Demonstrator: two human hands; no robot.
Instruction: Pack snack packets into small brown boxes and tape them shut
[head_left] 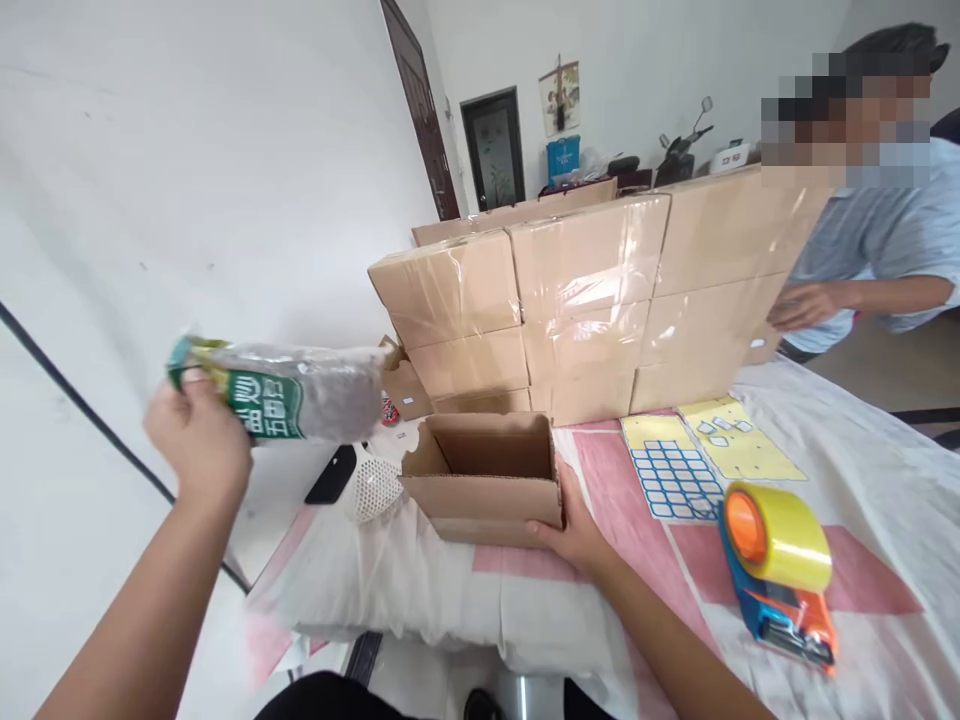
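My left hand (196,438) grips the green-labelled end of a clear plastic packet (285,392) and holds it in the air, to the left of an open cardboard box (486,478). The packet lies roughly level, its far end pointing at the box. My right hand (574,528) rests against the box's near right corner and holds it on the cloth-covered table (862,470). The box's flaps stand open and its inside looks bare.
A wall of taped cardboard boxes (592,300) stands behind the open box. Sticker sheets (675,475) and a tape dispenser (780,570) lie at right. A phone (331,474) and white mesh piece (375,488) lie at left. Another person's hand (802,305) touches the stacked boxes at far right.
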